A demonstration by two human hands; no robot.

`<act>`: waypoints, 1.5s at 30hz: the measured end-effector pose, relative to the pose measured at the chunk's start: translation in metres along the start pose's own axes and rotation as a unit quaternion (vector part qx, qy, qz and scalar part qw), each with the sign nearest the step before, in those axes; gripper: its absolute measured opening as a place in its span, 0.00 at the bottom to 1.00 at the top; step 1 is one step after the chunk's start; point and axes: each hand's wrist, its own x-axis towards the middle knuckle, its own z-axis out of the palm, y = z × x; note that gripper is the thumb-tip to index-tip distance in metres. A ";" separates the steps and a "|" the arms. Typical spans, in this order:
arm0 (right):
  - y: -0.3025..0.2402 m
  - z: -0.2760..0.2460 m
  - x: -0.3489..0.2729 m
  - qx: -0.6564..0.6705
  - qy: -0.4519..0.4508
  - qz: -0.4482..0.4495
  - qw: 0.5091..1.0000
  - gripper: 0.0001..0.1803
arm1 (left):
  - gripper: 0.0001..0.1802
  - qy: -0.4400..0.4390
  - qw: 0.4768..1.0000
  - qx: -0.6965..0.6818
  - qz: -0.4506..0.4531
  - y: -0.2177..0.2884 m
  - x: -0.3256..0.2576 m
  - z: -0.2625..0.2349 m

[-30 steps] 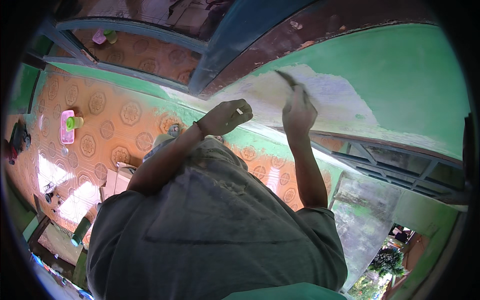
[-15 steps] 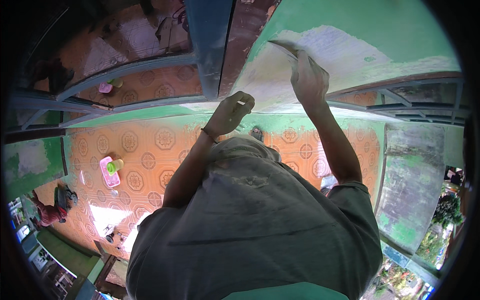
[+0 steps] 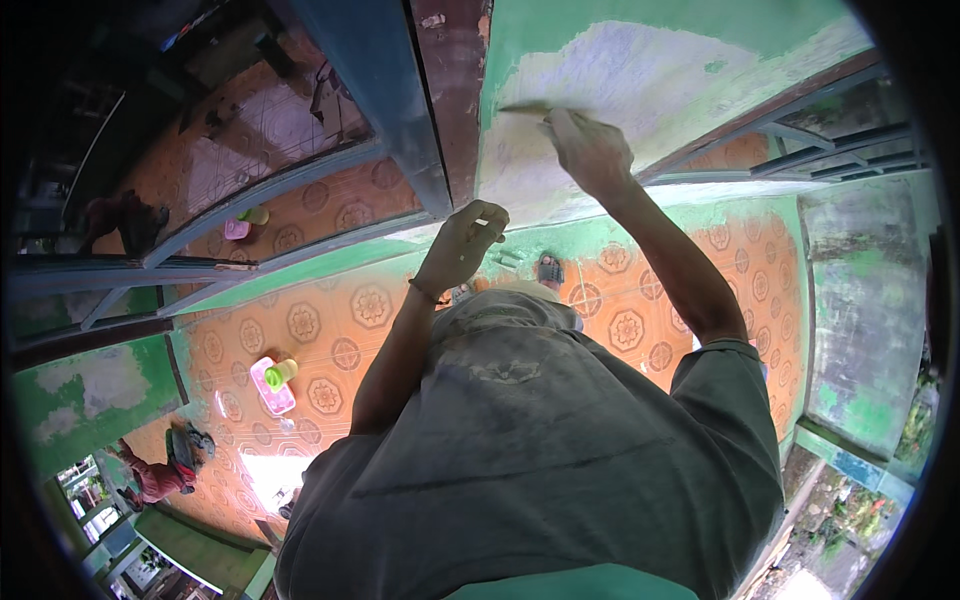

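1. Scraping the wall looks to be the step in hand: the right hand (image 3: 590,152), slightly blurred, is closed around a thin blade (image 3: 524,107), whose tip lies at the left edge of the pale bare patch (image 3: 625,88), near the brown post (image 3: 455,95).
2. For doing this well, I would hold the blade almost flat, so that its edge can go under the green paint (image 3: 545,22) and does not dig into the wall.
3. Short strokes with even pressure seem better here, because one slip to the left could scratch the post.
4. The left hand (image 3: 462,242) has loosely curled fingers and stands apart from the blade; whether it holds something, I cannot tell. Outside the blade's path is a good place for it.
5. Compared with half a second ago, the blade lies nearly level in the view, while then it sloped down to the right. Its tip is now farther below the upper left corner of the patch.
6. The view has also turned, so the pink tray (image 3: 279,402) appears lower and more to the right.
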 end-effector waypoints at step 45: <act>-0.007 0.003 -0.014 0.011 0.028 0.046 0.998 0.12 | 0.16 -0.008 1.000 -0.015 -0.012 0.007 -0.001 -0.008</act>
